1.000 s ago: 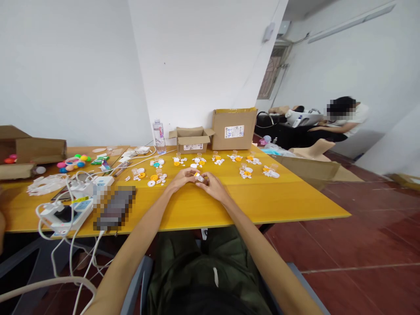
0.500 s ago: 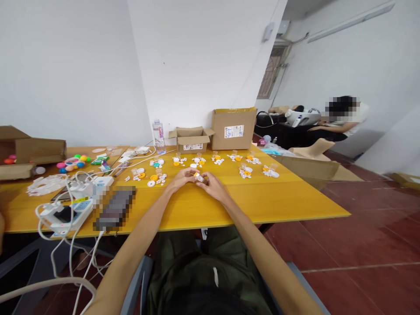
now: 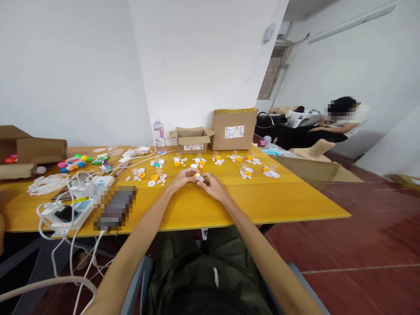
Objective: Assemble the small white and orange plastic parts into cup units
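At a yellow table [image 3: 278,197] strewn with sorted clusters of small plastic parts [image 3: 244,173], a tiny white-and-orange piece [image 3: 198,177] is pinched between left hand [image 3: 182,178] and right hand [image 3: 214,186], apparently for close fitting.

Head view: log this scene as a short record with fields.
left hand: on the small white and orange part, fingers closed
right hand: pinching the same part
surface: yellow table
behind hands: rows of small parts
far edge: water bottle, two cardboard boxes
left side: power strip, coloured balls
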The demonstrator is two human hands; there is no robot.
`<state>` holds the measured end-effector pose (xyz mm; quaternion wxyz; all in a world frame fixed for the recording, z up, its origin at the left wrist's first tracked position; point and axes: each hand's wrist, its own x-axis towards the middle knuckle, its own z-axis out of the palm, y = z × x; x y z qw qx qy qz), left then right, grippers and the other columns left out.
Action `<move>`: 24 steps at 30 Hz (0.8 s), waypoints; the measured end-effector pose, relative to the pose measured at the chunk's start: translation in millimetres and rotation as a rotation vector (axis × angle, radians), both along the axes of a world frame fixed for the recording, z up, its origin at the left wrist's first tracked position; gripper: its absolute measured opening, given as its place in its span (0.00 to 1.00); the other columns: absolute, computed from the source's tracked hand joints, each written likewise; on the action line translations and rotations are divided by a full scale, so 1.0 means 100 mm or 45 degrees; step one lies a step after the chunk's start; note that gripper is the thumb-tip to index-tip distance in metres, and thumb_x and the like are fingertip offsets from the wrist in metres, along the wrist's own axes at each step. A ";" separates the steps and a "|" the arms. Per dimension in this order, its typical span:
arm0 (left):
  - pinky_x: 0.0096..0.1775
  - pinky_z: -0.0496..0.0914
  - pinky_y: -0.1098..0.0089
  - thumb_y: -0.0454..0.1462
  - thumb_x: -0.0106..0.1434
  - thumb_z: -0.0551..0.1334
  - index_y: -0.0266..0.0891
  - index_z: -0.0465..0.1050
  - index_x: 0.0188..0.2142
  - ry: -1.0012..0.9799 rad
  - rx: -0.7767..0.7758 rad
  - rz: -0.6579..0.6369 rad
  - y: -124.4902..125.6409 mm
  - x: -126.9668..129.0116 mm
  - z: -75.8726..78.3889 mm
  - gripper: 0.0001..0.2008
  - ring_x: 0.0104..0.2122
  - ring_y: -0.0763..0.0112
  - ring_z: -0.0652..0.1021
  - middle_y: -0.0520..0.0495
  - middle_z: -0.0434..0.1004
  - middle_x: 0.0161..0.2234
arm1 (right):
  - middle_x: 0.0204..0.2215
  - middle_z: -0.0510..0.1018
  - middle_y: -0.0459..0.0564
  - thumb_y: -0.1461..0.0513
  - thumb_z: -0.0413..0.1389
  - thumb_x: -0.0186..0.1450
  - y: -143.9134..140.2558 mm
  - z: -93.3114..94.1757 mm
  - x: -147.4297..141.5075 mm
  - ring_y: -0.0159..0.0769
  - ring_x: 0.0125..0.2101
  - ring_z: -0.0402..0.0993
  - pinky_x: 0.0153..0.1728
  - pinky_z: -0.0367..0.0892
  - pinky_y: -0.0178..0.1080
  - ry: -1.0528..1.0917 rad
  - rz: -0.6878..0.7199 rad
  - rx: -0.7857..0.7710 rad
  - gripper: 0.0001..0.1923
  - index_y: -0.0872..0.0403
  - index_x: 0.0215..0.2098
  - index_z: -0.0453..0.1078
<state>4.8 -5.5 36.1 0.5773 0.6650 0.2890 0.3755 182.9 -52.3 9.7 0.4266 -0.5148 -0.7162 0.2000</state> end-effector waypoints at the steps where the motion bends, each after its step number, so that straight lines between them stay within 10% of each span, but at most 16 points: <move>1: 0.43 0.69 0.67 0.40 0.49 0.73 0.38 0.78 0.39 0.001 0.006 0.002 0.00 0.00 0.00 0.17 0.35 0.69 0.76 0.48 0.78 0.36 | 0.29 0.75 0.45 0.52 0.57 0.63 0.00 0.00 0.00 0.36 0.29 0.70 0.34 0.66 0.38 -0.011 0.010 0.027 0.11 0.51 0.35 0.69; 24: 0.43 0.69 0.67 0.42 0.48 0.73 0.38 0.77 0.39 -0.006 0.004 -0.018 -0.01 0.00 0.02 0.19 0.36 0.69 0.76 0.48 0.79 0.37 | 0.33 0.77 0.47 0.51 0.58 0.62 0.00 0.01 -0.01 0.37 0.31 0.71 0.36 0.67 0.39 -0.001 0.017 0.055 0.12 0.50 0.37 0.71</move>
